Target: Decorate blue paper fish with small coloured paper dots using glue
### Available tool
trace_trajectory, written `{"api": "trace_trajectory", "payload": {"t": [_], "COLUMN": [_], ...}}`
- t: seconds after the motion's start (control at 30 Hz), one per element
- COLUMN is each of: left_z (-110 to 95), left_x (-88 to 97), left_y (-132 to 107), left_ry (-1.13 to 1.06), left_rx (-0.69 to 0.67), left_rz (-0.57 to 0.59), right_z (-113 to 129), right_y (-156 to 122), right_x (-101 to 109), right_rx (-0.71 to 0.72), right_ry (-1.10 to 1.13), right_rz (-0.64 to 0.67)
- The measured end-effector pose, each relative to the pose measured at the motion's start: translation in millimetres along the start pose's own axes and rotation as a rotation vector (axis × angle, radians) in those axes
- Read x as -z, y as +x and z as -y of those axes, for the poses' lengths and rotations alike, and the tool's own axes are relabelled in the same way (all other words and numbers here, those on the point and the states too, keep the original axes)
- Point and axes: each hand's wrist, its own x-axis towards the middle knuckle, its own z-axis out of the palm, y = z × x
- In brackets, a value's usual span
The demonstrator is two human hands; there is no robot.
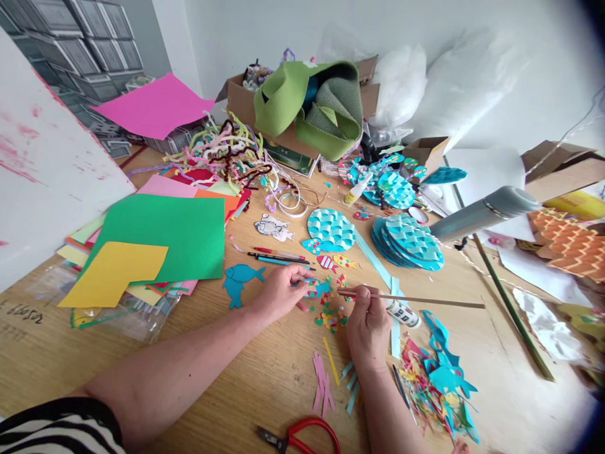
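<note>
My left hand [285, 291] pinches the left end of a small blue paper fish [317, 288], which bears coloured triangles and lies low over the table. Gripped in my right hand [369, 325] is a thin wooden stick [435, 301]; its near tip points left, close to the fish's right end. Tiny coloured paper bits [329, 317] are scattered between my hands. Beyond the fish lie a red striped paper fish [327, 263] and a yellow one [345, 261]. A white glue bottle [404, 313] lies right of my right hand, and a plain blue fish cutout [241, 282] left of my left forearm.
Red-handled pliers [314, 435] lie at the front edge. Coloured paper sheets [189, 233] spread at left. Woven blue paper discs [406, 243], a grey thermos [486, 213] and paper scraps [420, 384] are on the right. A cardboard box [241, 101] stands behind, near pipe cleaners [227, 151].
</note>
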Motion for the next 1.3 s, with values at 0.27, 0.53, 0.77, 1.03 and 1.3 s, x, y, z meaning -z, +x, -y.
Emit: {"api": "trace_trajectory", "payload": {"t": [0.27,0.53,0.77,1.03,1.3], "left_z": [1.0,1.0,0.7,2.5,1.8], "left_x": [-0.2,-0.3,-1.1,0.2,0.2], "left_y": [-0.1,-0.7,-0.3,0.4,0.2], "left_ry": [-0.014,-0.030,0.000,-0.029,-0.012], "left_rx": [-0.001,-0.008,0.005,-0.009,-0.010], "left_rz": [-0.011,-0.017,-0.018,-0.014,-0.001], "right_z": [-1.2,1.9,1.1,3.5,4.8], "right_y": [2.8,3.3,2.8,2.1,0.0], "right_x": [-0.3,-0.7,-0.7,0.5,1.8], "right_rx": [0.026,0.032,0.029,0.044,0.091], "right_ry": [0.039,0.043,0.033,0.032,0.060], "right_rz": [0.012,0.024,0.029,0.015,0.022]}}
